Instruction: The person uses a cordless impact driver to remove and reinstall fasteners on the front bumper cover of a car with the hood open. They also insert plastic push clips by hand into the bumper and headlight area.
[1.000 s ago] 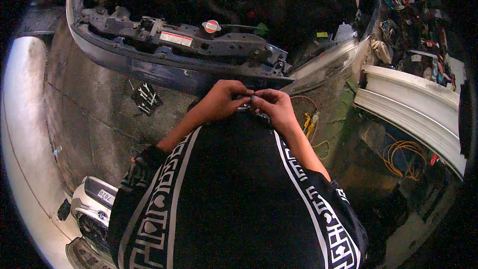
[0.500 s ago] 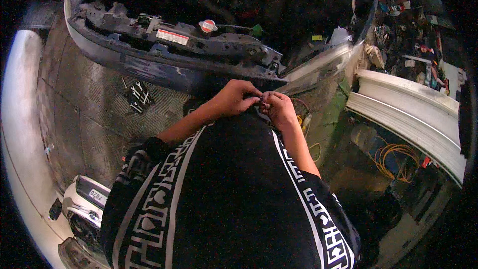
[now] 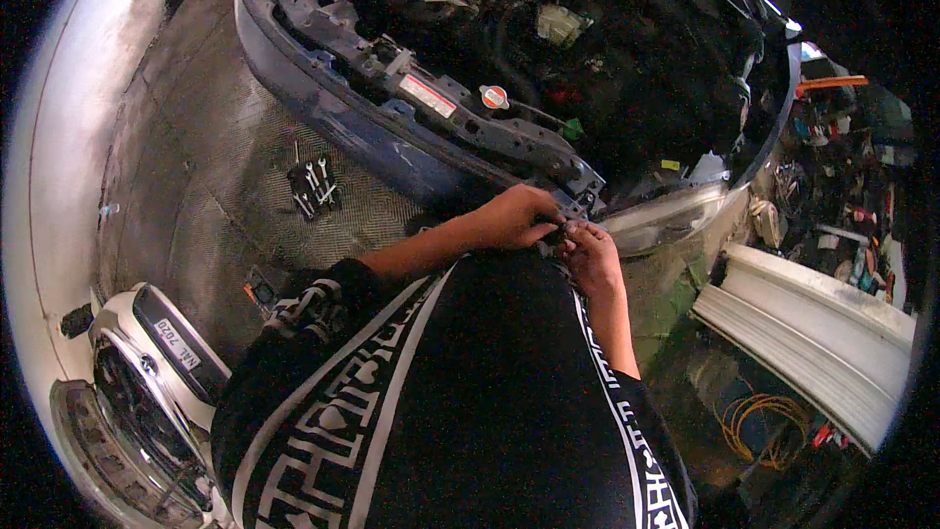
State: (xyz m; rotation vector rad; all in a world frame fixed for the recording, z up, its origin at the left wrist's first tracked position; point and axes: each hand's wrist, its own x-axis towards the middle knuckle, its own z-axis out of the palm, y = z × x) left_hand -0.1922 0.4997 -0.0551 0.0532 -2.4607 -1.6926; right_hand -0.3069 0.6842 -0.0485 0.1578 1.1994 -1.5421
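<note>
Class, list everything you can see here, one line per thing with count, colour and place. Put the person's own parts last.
Car front: one, dark blue-grey, upper centre
Round cap: one, red and silver, on the car front
Label: one, white and red, left of the cap
Wrenches: several, silver, on the floor left of centre
Ridged panel: one, white, right
Cable coil: one, orange-yellow, lower right
Bar: one, orange, upper right
Plate: one, white, on a white car part, lower left
Sleeves: two, black with white pattern, lower centre
Left hand: one, bare, centre
Right hand: one, bare, beside it; anything held is too small to identify
</note>
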